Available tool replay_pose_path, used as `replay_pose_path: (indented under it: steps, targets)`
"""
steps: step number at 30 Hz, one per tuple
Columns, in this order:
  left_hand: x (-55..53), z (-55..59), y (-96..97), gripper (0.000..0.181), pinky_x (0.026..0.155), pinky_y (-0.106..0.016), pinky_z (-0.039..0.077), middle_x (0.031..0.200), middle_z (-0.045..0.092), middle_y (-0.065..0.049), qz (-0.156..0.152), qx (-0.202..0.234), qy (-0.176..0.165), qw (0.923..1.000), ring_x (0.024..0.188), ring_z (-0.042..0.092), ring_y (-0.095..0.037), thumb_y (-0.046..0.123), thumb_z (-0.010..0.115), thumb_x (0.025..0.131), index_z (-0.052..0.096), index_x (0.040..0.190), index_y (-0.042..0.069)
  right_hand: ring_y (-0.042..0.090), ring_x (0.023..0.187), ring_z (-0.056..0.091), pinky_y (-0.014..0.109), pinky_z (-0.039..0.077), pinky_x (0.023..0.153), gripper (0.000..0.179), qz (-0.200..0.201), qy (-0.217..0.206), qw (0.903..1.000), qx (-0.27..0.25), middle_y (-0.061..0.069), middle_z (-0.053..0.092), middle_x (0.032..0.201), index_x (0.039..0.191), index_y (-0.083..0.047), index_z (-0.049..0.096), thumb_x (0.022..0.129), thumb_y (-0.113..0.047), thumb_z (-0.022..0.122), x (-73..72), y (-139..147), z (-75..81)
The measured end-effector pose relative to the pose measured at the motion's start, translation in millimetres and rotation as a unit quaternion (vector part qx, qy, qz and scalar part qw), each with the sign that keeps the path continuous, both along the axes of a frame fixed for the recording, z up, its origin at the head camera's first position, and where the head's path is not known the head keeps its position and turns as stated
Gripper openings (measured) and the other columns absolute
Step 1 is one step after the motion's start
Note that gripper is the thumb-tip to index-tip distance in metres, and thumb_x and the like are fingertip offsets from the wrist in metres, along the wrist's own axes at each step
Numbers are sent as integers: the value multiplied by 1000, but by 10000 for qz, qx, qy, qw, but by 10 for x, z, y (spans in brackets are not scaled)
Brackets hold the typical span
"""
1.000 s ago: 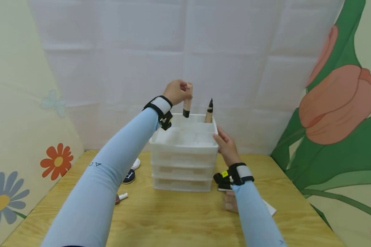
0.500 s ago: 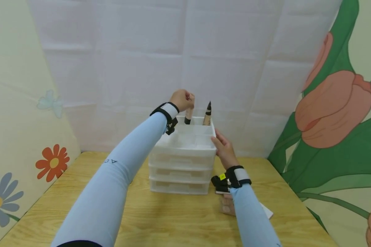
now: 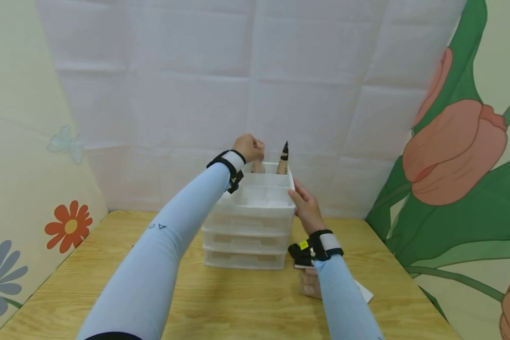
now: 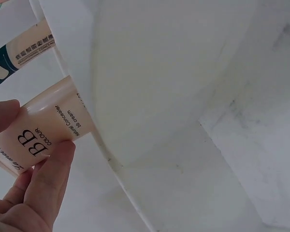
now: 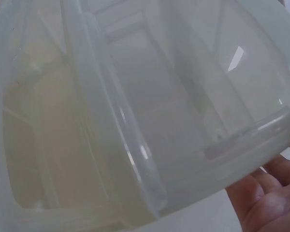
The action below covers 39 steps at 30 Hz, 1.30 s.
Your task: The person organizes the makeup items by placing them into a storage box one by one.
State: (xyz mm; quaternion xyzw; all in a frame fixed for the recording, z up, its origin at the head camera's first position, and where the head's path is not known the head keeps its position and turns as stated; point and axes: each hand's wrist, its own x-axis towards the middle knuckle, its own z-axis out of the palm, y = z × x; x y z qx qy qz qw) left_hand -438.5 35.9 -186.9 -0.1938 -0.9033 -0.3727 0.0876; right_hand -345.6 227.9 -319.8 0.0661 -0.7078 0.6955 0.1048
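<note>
My left hand (image 3: 250,148) pinches a beige BB cream tube (image 4: 43,128) between thumb and fingers. In the head view, the tube's lower part is down in the rear compartment of a white plastic drawer organizer (image 3: 247,238). A second beige tube (image 3: 283,163) with a black pointed top stands in the rear right of that organizer. The left wrist view shows this tube's printed side (image 4: 31,46) near the held one. My right hand (image 3: 308,208) holds the organizer's right side near the upper rim; in the right wrist view its fingers (image 5: 270,193) are partly hidden.
On the wooden table (image 3: 238,307), a clear pinkish case (image 3: 310,284) lies right of the organizer, partly under the right forearm. A white flat item (image 3: 364,290) and a black object lie there too. A white cloth backdrop (image 3: 187,104) hangs close behind.
My left hand has lowered the BB cream tube from above the organizer into its rear compartment. The right hand keeps its place on the side. The small items at left are now hidden by the left arm.
</note>
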Motion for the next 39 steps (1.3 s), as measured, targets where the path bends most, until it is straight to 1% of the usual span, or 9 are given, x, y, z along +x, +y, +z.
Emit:
replay_pose_path:
  steps: [5,8,13,20,25,28,33,39]
  targets:
    - [-13,-60,-3,34,78,-33,53,108,62,-14,11,29,-147,9999,95,58,-24,10,74,83,60,112,-4,24,131,43,41,46,100,58,38,24,10000,-42,1,32,155,153,-22,32,101,-36,52,-1,-9,0]
    - [13,-77,-8,36,81,-34,53,110,62,-15,17,69,-177,9998,98,58,-26,9,74,82,59,112,-5,24,131,43,42,45,100,58,35,25,10000,-45,1,32,155,153,-22,32,100,-36,52,-2,-7,-1]
    - [39,-75,-16,40,83,-33,53,113,61,-15,49,89,-272,9996,102,58,-26,12,74,83,57,116,-4,25,132,43,43,45,101,59,-6,-2,10000,-15,0,32,155,153,-24,32,100,-39,52,3,-2,9]
    - [116,-74,-61,43,84,-34,52,116,60,-16,-70,269,-249,9993,104,58,-27,10,73,83,55,119,-5,23,133,42,41,46,100,61,41,60,9999,91,-2,31,156,153,-25,32,99,-43,53,9,16,21]
    - [138,-75,-78,48,87,-37,52,121,59,-17,-71,335,-263,9991,108,57,-29,11,73,83,53,124,-6,23,132,42,40,47,98,62,80,78,9999,105,-2,31,156,153,-26,31,98,-44,53,18,35,33]
    - [127,-79,-73,51,89,-37,51,122,59,-18,-53,330,-262,9991,109,56,-29,12,74,83,52,126,-6,23,132,43,39,48,97,61,75,67,9999,90,-2,31,156,153,-27,32,98,-44,53,23,36,42]
    - [116,-96,-68,54,88,-35,51,121,58,-17,-46,188,-294,9994,109,56,-28,14,74,84,50,129,-5,23,131,43,38,49,97,61,116,61,9999,58,-3,31,156,153,-27,31,99,-43,53,35,27,45]
    - [181,-86,-163,59,87,-36,51,120,58,-17,-19,106,-308,9995,106,56,-28,17,73,85,47,133,-6,24,131,43,38,48,97,60,180,62,9998,-18,-1,32,155,153,-25,32,99,-41,53,-8,-18,15]
